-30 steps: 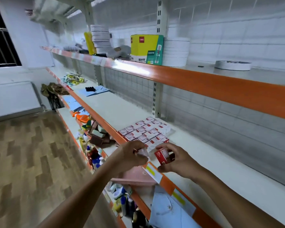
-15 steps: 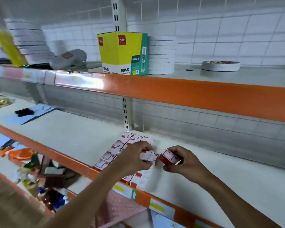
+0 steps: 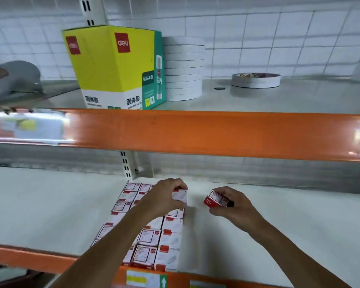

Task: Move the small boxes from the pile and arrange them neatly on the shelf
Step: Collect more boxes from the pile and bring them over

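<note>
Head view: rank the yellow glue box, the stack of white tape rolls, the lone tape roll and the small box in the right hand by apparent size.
1. Yellow glue box
2. Stack of white tape rolls
3. Lone tape roll
4. Small box in the right hand; it sits nearer the camera, so real sizes of the last two stay unsure.

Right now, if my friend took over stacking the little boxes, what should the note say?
Left hand: holds a white box over the far right end of the block.
Right hand: holds a red box just right of it, above the bare shelf.
Done: a neat block of boxes fills the shelf from front edge to back.
Left: set down both boxes. The pile is out of view.
</note>
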Demonstrator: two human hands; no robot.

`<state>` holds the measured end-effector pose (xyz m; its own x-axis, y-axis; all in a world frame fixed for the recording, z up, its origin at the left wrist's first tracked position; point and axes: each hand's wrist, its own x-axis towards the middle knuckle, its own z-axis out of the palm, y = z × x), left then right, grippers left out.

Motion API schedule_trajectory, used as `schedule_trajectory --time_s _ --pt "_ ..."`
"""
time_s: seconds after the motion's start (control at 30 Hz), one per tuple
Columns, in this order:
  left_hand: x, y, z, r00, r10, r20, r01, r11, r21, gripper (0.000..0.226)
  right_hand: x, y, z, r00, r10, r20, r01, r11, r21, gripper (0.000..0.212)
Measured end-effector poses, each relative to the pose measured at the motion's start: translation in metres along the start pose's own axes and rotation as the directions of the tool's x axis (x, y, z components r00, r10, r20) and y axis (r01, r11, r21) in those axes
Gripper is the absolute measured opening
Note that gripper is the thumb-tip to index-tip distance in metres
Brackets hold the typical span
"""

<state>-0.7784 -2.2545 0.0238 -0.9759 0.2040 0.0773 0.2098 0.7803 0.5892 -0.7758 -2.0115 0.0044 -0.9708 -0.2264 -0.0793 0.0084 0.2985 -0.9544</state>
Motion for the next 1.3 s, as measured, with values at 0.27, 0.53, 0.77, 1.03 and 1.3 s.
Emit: schedule_trajectory --time_s 0.27,0.53,0.77,1.03,1.3 --pt "0.043 -0.016 0.004 1.0 0.016 0.025 -0.017 0.999 0.039 0.044 0.018 -0.004 -0.007 1.0 -0.007 -0.004 0.007 1.0 -0.023 0.037" --pt "0.054 -0.028 0.01 0.97 0.023 0.241 -0.036 0.998 0.052 0.044 0.03 -0.004 -0.004 0.999 -0.001 -0.032 -0.002 0.996 -0.09 0.031" --pt "0.052 -0.035 0.004 0.948 0.069 0.31 -0.11 0.987 0.115 0.041 0.046 -0.005 0.018 0.997 0.008 -0.082 -0.018 0.992 -0.127 0.033" --pt "0.05 -0.049 0.003 0.958 0.076 0.276 -0.159 0.943 0.294 0.028 0.061 -0.005 0.042 0.996 -0.036 -0.079 0.012 0.958 -0.285 0.051" --pt "0.031 -0.071 -0.036 0.99 0.13 -0.06 -0.116 0.975 0.191 0.029 0.081 -0.025 0.059 0.999 -0.021 -0.04 0.007 0.95 -0.313 0.033"
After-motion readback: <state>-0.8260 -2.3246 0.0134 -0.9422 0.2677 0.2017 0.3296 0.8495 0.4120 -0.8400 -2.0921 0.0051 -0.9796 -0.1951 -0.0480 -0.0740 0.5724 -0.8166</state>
